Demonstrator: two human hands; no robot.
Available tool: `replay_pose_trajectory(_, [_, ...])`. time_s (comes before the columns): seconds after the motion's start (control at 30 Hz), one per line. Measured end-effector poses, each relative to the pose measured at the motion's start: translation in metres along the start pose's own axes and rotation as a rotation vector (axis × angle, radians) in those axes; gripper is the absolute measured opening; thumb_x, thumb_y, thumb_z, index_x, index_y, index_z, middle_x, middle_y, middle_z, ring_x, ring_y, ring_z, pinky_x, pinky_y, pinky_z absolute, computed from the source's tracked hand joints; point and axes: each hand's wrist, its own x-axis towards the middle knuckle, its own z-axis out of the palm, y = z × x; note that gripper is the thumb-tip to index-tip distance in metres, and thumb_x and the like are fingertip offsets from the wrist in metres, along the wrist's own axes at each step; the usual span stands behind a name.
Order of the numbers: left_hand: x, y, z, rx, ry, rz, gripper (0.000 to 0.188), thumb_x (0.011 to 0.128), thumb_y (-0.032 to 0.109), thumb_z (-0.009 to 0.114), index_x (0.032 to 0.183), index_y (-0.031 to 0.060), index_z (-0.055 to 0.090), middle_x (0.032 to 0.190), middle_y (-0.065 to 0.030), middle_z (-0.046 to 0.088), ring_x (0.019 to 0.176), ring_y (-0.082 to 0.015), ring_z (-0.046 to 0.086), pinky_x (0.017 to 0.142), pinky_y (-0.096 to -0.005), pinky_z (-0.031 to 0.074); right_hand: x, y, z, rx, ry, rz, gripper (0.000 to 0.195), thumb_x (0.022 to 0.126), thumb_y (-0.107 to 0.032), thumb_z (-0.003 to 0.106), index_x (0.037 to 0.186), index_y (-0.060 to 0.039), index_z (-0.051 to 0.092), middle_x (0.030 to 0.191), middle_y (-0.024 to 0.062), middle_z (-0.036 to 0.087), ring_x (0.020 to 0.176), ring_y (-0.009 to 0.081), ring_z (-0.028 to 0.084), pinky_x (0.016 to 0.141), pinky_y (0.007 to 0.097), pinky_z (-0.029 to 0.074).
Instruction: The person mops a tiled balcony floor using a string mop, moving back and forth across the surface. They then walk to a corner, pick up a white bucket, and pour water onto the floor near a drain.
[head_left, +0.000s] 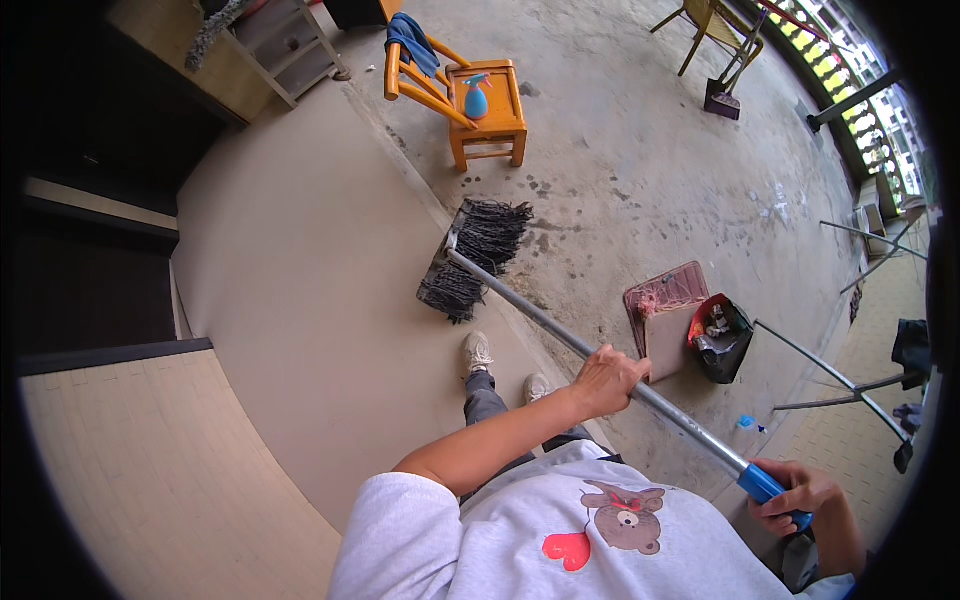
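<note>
My left hand (611, 381) is closed around the middle of the metal pole of a mop (551, 326). At the pole's lower right end, my right hand (793, 496) grips the blue handle sleeve (766, 486). The mop's wide head, with dark shaggy strands (487, 238), lies on the floor just beyond my shoes, across the edge between the smooth beige strip (315, 247) and the rough concrete (600, 202). Dark wet spots mark the concrete near the strands.
Ahead stands an orange wooden chair (487, 97) bearing a blue spray bottle (475, 101) and a blue cloth (412, 43). To the right are a black bag of rubbish (731, 352), a pinkish mat (667, 285) and metal racks (817, 360). A broom and dustpan (724, 101) stand farther off.
</note>
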Motion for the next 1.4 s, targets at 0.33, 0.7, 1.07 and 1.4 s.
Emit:
replay_pose_trajectory(0.33, [-0.046, -0.128, -0.107, 0.295, -0.055, -0.108, 0.015, 0.058, 0.002, 0.052, 0.071, 0.0086, 0.048, 0.061, -0.0077, 0.053, 0.066, -0.0258, 0.052, 0.063, -0.0359, 0.037, 0.143, -0.058, 0.058, 0.013, -0.131, -0.111, 0.061, 0.071, 0.004, 0.049, 0.123, -0.0112, 0.022, 0.067, 0.0075, 0.041, 0.043, 0.0091, 0.037, 0.033, 0.0206, 0.031])
replay_pose_trajectory(0.7, [-0.101, -0.324, -0.26, 0.667, 0.059, -0.315, 0.016, 0.057, -0.004, 0.052, 0.067, 0.0087, 0.051, 0.065, -0.0039, 0.054, 0.072, -0.0201, 0.05, 0.073, -0.0353, 0.036, 0.354, -0.179, 0.159, -0.156, -0.351, -0.34, 0.062, 0.072, -0.003, 0.05, 0.125, -0.0107, 0.019, 0.066, 0.0022, 0.039, 0.047, 0.0079, 0.039, 0.034, 0.0201, 0.034])
replay_pose_trajectory(1.07, [-0.119, -0.457, -0.243, 0.681, 0.0, -0.865, 0.046, 0.067, -0.004, 0.051, 0.108, 0.0143, 0.045, 0.123, -0.004, 0.034, 0.118, -0.0214, 0.024, 0.097, -0.0413, 0.018, 0.591, -0.257, 0.2, 0.177, -0.402, -0.341, 0.05, 0.077, -0.007, 0.047, 0.12, -0.0171, 0.025, 0.071, 0.0024, 0.041, 0.051, 0.0056, 0.038, 0.038, 0.0169, 0.032])
replay_pose_trajectory(1.4, [-0.131, -0.455, -0.161, 0.576, -0.277, -0.69, 0.028, 0.07, 0.013, 0.053, 0.098, 0.0179, 0.055, 0.116, -0.0066, 0.041, 0.119, -0.0259, 0.021, 0.097, -0.0457, 0.013, 0.525, -0.146, 0.141, 0.192, -0.129, -0.179, 0.057, 0.078, -0.008, 0.048, 0.126, -0.0216, 0.02, 0.073, 0.0029, 0.04, 0.051, 0.0056, 0.036, 0.039, 0.0173, 0.031])
